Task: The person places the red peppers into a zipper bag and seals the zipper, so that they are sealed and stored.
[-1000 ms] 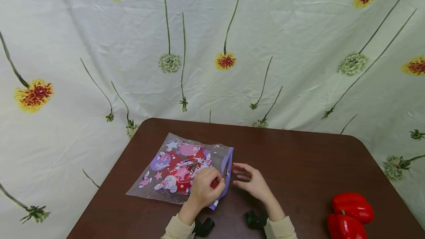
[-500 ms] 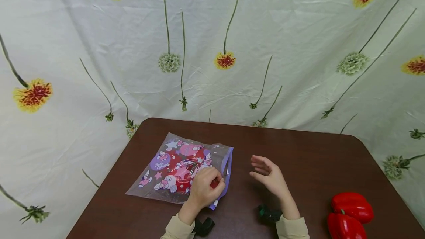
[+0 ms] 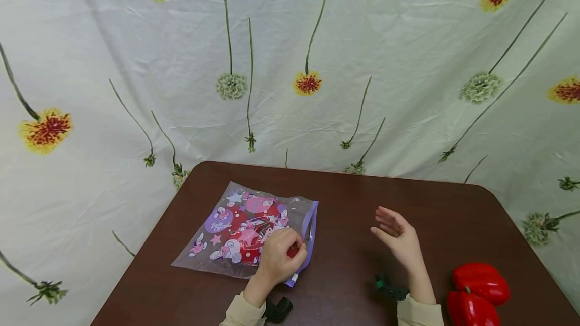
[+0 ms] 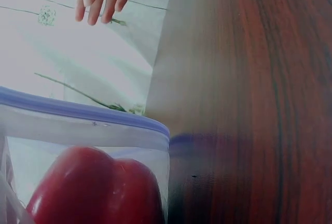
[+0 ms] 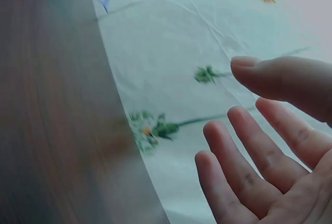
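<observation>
A clear zip bag (image 3: 246, 235) with pink and purple cartoon prints lies on the left half of the table. Its purple zip edge (image 4: 88, 115) stands parted in the left wrist view, and a red bell pepper (image 4: 98, 190) shows inside. My left hand (image 3: 280, 255) holds the bag near its mouth with curled fingers; the exact grip is partly hidden. My right hand (image 3: 401, 238) is in the air right of the bag, fingers loosely extended and holding nothing. Two more red bell peppers, one behind (image 3: 481, 281) and one in front (image 3: 473, 310), touch each other at the right.
The dark brown table (image 3: 344, 195) has rounded far corners. A white cloth with flower prints (image 3: 281, 114) hangs behind it. A black wrist device (image 3: 277, 311) sits by the left wrist, and another (image 3: 389, 288) by the right wrist.
My right hand has moved away from the bag's mouth to the right, nearer the two loose peppers. The left hand and the bag have stayed in place.
</observation>
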A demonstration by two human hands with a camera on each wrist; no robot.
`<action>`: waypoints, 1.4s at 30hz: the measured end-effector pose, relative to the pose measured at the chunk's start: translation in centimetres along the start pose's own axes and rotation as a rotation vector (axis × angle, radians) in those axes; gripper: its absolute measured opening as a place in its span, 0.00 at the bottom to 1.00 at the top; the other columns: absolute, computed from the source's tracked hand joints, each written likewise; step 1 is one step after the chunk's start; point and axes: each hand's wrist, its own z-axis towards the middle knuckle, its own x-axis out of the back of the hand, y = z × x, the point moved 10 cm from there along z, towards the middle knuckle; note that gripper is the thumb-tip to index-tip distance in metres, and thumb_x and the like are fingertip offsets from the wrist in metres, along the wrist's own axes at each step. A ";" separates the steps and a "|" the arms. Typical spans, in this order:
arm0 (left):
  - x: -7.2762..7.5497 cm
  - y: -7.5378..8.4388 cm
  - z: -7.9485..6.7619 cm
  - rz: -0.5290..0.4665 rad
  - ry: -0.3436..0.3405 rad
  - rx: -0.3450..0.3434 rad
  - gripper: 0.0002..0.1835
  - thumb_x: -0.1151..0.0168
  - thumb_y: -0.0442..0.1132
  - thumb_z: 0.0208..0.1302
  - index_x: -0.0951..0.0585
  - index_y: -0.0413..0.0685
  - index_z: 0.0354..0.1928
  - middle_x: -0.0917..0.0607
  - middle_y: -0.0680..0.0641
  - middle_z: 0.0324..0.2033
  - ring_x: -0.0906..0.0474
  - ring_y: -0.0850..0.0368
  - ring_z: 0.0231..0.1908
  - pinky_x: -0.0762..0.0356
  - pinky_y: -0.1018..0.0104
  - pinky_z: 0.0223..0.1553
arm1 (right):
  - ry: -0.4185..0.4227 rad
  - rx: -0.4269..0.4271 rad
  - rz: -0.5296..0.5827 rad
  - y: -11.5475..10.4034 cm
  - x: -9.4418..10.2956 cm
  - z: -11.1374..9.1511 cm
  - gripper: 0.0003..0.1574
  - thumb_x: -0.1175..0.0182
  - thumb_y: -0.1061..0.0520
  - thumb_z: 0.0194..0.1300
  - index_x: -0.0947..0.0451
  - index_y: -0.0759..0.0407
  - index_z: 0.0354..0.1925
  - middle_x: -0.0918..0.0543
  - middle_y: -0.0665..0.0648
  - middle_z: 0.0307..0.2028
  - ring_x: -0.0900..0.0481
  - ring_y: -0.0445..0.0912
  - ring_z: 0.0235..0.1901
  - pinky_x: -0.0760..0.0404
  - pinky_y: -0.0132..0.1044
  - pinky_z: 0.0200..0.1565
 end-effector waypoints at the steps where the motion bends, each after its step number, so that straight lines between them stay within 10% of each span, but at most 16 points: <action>1: 0.0 0.0 0.0 0.000 -0.002 0.002 0.08 0.37 0.36 0.45 0.27 0.53 0.20 0.28 0.57 0.17 0.34 0.65 0.19 0.36 0.78 0.24 | 0.014 -0.006 -0.004 0.0 0.5 -0.1 0.32 0.33 0.63 0.54 0.29 0.64 0.58 0.24 0.66 0.53 0.22 0.38 0.47 0.25 0.27 0.46; 19: -0.3 -0.2 -0.1 -0.010 -0.019 0.021 0.08 0.36 0.36 0.45 0.28 0.53 0.21 0.28 0.57 0.17 0.35 0.66 0.19 0.37 0.78 0.24 | 0.294 -0.109 -0.091 0.7 7.9 -1.8 0.31 0.33 0.60 0.56 0.28 0.59 0.58 0.21 0.48 0.49 0.24 0.31 0.44 0.28 0.20 0.45; 33: -0.4 -0.3 -0.2 -0.008 -0.027 0.031 0.08 0.36 0.36 0.45 0.27 0.53 0.21 0.28 0.57 0.17 0.34 0.65 0.19 0.36 0.78 0.24 | 0.524 -0.151 -0.042 10.4 15.0 -2.1 0.36 0.26 0.55 0.46 0.24 0.51 0.57 0.20 0.50 0.51 0.22 0.37 0.46 0.28 0.17 0.42; 42: -0.3 -0.2 -0.2 -0.008 -0.018 0.016 0.09 0.36 0.35 0.45 0.28 0.54 0.21 0.28 0.56 0.16 0.35 0.65 0.19 0.37 0.78 0.24 | 0.643 -0.222 0.010 7.6 17.0 -4.3 0.37 0.25 0.59 0.43 0.23 0.52 0.55 0.19 0.46 0.48 0.23 0.36 0.45 0.29 0.17 0.41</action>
